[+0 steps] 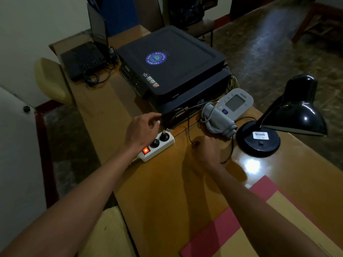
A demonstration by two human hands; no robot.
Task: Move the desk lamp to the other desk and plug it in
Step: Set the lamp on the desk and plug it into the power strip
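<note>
The black desk lamp (296, 115) stands unlit on the right side of the wooden desk (163, 182), its round base bearing a white label. Its thin black cord (188, 127) loops across the desk. My right hand (207, 150) rests on the desk as a fist closed around that cord, left of the lamp base. My left hand (142, 129) hovers over the white power strip (158, 150), fingertips pinched on a thin black cord by the printer's front. The strip's red switch glows and two black plugs sit in its sockets.
A large dark printer (170, 62) fills the desk behind the strip. A grey blood pressure monitor (238, 102) with its cuff lies between printer and lamp. An open laptop (83, 58) sits far left, pink and yellow folders (269, 210) lie near me, and a cream chair (50, 80) stands left.
</note>
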